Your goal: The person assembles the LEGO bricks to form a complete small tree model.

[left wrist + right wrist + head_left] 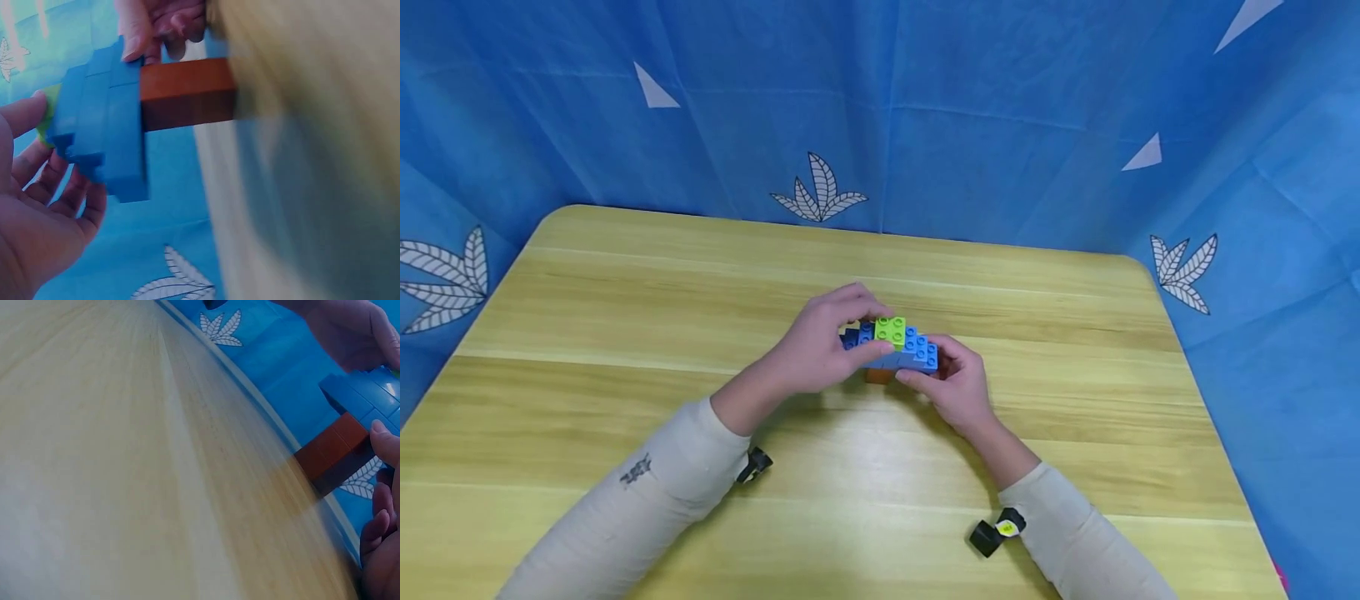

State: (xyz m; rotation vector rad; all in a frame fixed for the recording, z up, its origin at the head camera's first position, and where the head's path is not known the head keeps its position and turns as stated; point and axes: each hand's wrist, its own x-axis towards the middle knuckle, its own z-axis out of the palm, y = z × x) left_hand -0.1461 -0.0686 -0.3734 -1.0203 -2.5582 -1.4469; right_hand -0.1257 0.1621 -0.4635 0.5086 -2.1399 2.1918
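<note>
A toy block build stands at the middle of the table: stepped rows of blue building bricks (910, 361) over a narrower brown brick stem (187, 94). On its top sits a bright green brick (891, 332) with round studs. My left hand (816, 343) pinches this green brick between thumb and fingers. At the right end of the blue rows, my right hand (957, 388) grips the lowest row, its thumb on the near side. In the right wrist view the brown stem (334, 450) reaches down to the table. The left end of the blue rows is partly hidden behind my left hand.
The wood-grain table (865, 500) has rounded far corners. A blue cloth (1000, 125) with white leaf and triangle prints hangs behind it and along its sides. Small black devices (987, 537) are worn at both sleeve cuffs.
</note>
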